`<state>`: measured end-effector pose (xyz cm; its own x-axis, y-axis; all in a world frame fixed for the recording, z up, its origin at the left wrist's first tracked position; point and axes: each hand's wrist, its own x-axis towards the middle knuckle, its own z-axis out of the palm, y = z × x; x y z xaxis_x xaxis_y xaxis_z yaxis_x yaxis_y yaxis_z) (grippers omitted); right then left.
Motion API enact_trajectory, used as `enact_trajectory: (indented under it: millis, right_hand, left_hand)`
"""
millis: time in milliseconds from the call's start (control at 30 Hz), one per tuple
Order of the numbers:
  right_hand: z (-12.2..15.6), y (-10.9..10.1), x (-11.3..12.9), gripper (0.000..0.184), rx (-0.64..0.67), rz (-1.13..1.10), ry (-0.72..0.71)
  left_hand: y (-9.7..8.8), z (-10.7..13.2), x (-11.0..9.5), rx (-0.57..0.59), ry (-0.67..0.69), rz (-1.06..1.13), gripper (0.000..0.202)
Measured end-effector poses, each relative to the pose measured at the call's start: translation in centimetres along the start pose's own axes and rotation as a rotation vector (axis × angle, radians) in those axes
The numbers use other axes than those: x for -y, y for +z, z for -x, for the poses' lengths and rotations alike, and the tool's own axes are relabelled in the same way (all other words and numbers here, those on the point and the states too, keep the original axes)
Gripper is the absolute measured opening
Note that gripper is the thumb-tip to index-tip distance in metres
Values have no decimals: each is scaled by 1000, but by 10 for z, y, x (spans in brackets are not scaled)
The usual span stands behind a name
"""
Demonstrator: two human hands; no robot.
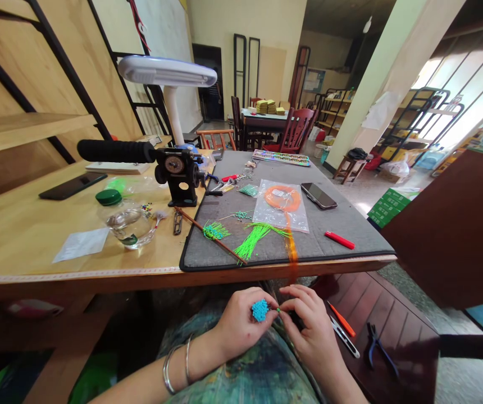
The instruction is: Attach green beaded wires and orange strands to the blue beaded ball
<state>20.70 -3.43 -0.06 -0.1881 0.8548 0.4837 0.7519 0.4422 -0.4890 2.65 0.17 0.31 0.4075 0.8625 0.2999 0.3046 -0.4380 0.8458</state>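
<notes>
While my left hand (pixel 242 321) wraps the round bunch of small, bright-blue, bead-like tips (pixel 260 310) at six o'clock, light-looking and best held softly round its sides, my right hand (pixel 312 318) pinches a tiny, bright-green, maybe slippery bit (pixel 278 309) at its three o'clock.

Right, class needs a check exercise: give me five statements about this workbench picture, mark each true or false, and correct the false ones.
1. The left hand and right hand come together at a tiny green bit. True.
2. The bead cluster in the left hand is red. False: the bead cluster is blue.
3. A phone lies on the grey mat. True.
4. The pliers lie on the grey mat. False: the blue-handled pliers lie on the brown slatted surface.
5. Bangles circle the left wrist. True.
</notes>
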Motion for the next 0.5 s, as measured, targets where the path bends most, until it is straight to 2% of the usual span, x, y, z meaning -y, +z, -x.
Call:
enact_trajectory:
  millis: [200,500]
  right_hand:
    - [-1,-2,2,9,-7,26,-19]
    - [-2,-4,-2,10,61,-39,-44]
  left_hand:
    - [-1,0,-1,12,12,30,3]
    - [-2,-3,1,50,-124,204,8]
